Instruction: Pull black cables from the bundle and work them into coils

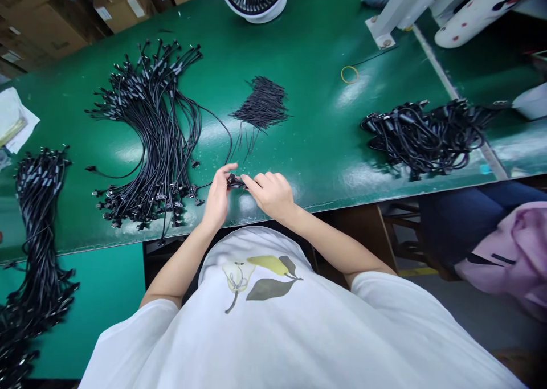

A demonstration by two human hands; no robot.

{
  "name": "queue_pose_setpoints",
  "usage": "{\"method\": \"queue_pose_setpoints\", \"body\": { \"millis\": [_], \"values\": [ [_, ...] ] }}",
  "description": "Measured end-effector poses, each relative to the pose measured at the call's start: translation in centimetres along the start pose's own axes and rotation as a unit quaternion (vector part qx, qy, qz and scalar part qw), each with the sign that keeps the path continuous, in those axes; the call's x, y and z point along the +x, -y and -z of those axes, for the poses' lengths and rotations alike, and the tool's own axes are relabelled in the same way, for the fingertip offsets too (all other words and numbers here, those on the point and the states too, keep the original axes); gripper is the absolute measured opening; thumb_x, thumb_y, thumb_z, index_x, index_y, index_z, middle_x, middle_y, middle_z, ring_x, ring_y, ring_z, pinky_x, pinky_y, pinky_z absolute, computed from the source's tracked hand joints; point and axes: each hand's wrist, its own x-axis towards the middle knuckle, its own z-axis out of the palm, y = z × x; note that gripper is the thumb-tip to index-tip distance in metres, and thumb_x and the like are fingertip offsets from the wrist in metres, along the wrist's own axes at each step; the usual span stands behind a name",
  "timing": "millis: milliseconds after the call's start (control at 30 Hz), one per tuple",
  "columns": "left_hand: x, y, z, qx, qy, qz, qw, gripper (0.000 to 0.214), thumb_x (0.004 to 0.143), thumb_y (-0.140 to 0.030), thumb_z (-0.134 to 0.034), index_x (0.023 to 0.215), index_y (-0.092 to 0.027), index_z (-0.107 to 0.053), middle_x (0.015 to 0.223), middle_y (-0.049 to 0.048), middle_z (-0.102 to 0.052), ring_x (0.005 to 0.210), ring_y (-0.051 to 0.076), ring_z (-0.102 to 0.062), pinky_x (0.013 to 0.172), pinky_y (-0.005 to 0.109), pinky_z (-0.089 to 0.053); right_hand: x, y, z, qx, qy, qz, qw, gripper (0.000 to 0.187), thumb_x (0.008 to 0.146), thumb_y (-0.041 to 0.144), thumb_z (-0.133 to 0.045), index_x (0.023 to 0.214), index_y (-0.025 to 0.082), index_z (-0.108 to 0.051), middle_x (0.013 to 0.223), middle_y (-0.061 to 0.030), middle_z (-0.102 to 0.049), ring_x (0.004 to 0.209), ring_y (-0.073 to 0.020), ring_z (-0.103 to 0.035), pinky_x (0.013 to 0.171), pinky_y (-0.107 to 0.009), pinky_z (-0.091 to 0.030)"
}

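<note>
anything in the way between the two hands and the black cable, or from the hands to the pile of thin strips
Nothing visible stands between the left hand or right hand and the black cable; both are on it. Toward the pile of thin strips, a few loose strips lie on the green table.

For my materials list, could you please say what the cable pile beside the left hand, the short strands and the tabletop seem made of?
Cable pile: probably smooth plastic or rubber jackets, judging by highlights.
Short strands: dull black, perhaps coated wire, being mostly straight.
Tabletop: glossy green, possibly laminate, given blurred reflections.
</note>
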Motion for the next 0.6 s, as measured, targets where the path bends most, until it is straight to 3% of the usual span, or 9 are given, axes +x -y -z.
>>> {"method": "queue_pose_setpoints", "body": {
  "millis": [67, 167, 333, 433, 500, 600],
  "values": [
    [-0.2, -0.6, 0.9, 0.18, 0.019, -0.104, 0.978, 0.046, 0.093, -0.058, -0.043, 0.113, -0.023, -0.065, 0.11, 0.0083, -0.063, 0.11, 0.021, -0.056, 0.098, 0.037, -0.043, 0.0, -0.3, -0.2, 0.001, -0.034, -0.001, 0.999, 0.033, 0.101, 0.023, -0.039, 0.124, 0.021, -0.063, 0.079, -0.0043, -0.062, 0.07, -0.0165, -0.042, 0.067, -0.035, -0.022],
    [-0.5, -1.2, 2.1, 0.364, -0.013, -0.204, 0.909, 0.037, 0.088, -0.048, -0.058, 0.114, -0.023, -0.068, 0.106, 0.0089, -0.062, 0.105, 0.023, -0.054, 0.096, 0.038, -0.043, 0.0, -0.6, -0.2, 0.028, -0.039, -0.005, 0.999, 0.037, 0.101, 0.018, -0.037, 0.13, 0.024, -0.059, 0.086, -0.0045, -0.064, 0.073, -0.0157, -0.046, 0.07, -0.034, -0.026],
    [-0.7, -1.2, 2.9, 0.405, -0.001, -0.265, 0.875, 0.03, 0.096, -0.03, -0.049, 0.119, -0.022, -0.066, 0.098, 0.0071, -0.061, 0.09, 0.018, -0.057, 0.082, 0.032, -0.046, 0.5, -0.3, 0.4, 0.19, 0.075, -0.06, 0.977, 0.037, 0.098, 0.037, -0.045, 0.124, 0.016, -0.062, 0.096, -0.0101, -0.066, 0.083, -0.0183, -0.055, 0.074, -0.031, -0.035],
    [-0.7, -1.4, 3.6, 0.43, 0.074, -0.279, 0.855, 0.031, 0.097, -0.026, -0.044, 0.12, -0.024, -0.066, 0.106, 0.0082, -0.064, 0.098, 0.019, -0.058, 0.087, 0.035, -0.044, 0.8, -0.5, 0.7, 0.371, 0.199, -0.093, 0.902, 0.024, 0.094, 0.034, -0.052, 0.102, 0.017, -0.065, 0.086, -0.0048, -0.067, 0.076, -0.0151, -0.058, 0.07, -0.025, -0.037],
    [-0.7, -1.7, 4.2, 0.438, 0.132, -0.265, 0.849, 0.033, 0.094, -0.035, -0.053, 0.124, -0.024, -0.063, 0.114, 0.0088, -0.065, 0.107, 0.022, -0.056, 0.092, 0.038, -0.042, 0.8, -0.6, 0.9, 0.433, 0.256, -0.121, 0.856, 0.016, 0.093, 0.031, -0.053, 0.093, 0.018, -0.063, 0.077, -0.0003, -0.066, 0.068, -0.0126, -0.058, 0.066, -0.023, -0.036],
    [-0.7, -2.1, 4.8, 0.434, 0.15, -0.239, 0.856, 0.039, 0.088, -0.044, -0.061, 0.121, -0.024, -0.064, 0.116, 0.0081, -0.068, 0.11, 0.024, -0.055, 0.095, 0.04, -0.04, 0.8, -0.5, 1.1, 0.412, 0.257, -0.148, 0.861, 0.016, 0.092, 0.031, -0.051, 0.09, 0.018, -0.06, 0.076, -0.0002, -0.064, 0.067, -0.0121, -0.054, 0.064, -0.022, -0.031]
  ]
}}
